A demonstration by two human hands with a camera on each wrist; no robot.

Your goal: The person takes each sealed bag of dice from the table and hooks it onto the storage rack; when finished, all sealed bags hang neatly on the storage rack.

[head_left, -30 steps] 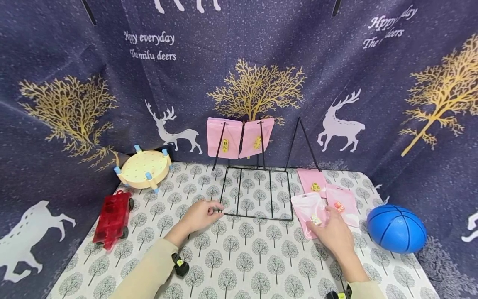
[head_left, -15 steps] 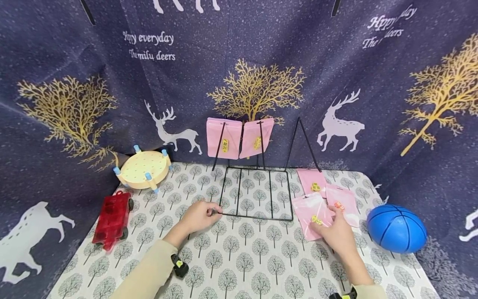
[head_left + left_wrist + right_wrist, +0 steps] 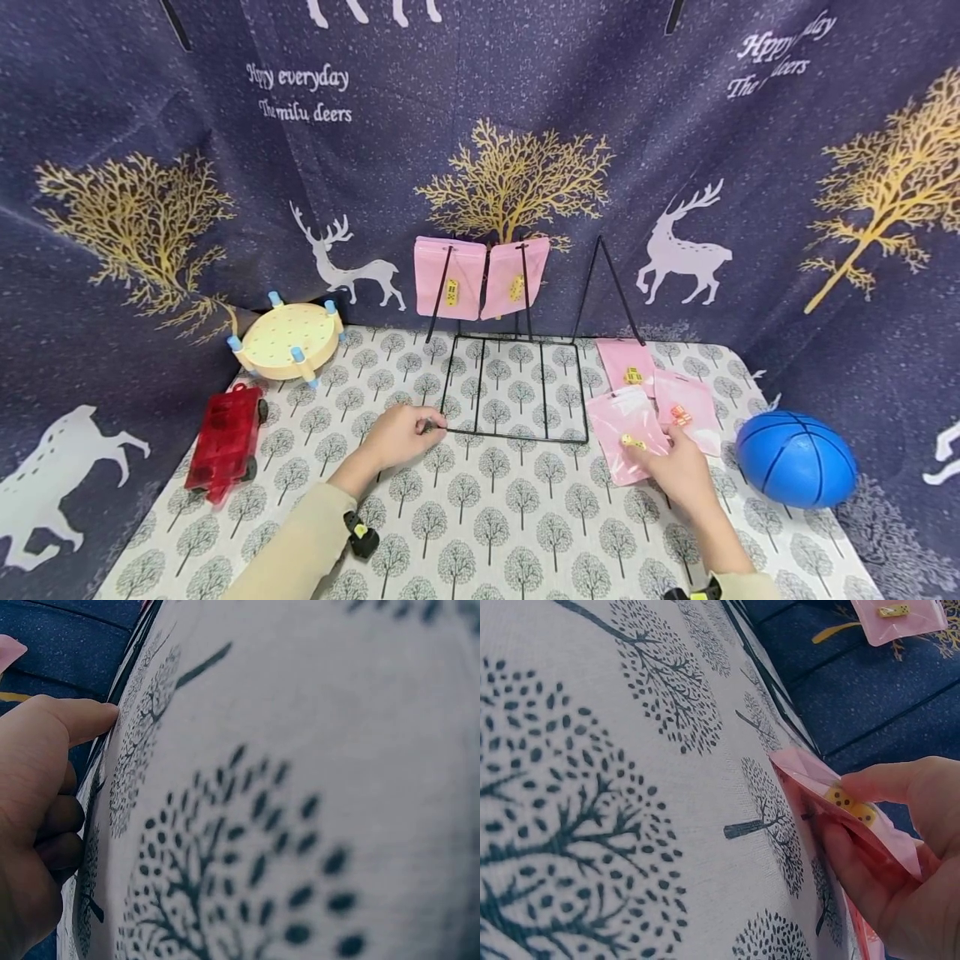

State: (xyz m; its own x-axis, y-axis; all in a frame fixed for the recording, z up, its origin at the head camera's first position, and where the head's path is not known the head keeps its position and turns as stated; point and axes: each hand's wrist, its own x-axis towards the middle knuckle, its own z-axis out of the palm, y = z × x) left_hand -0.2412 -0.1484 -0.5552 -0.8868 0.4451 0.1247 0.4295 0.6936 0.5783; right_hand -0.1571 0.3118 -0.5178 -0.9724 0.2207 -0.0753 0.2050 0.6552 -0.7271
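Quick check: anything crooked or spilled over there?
The right hanging pink bag looks askew: its top edge slopes up to the right and its sides lean, while the left hanging pink bag hangs straighter. Nothing looks spilled.

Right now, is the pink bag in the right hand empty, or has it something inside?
Not empty: yellow dice show through the pink bag the right hand holds.

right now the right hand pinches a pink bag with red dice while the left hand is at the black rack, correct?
The dice are yellow, not red, as the right wrist view shows. The right hand pinches the pink bag and the left hand is at the rack.
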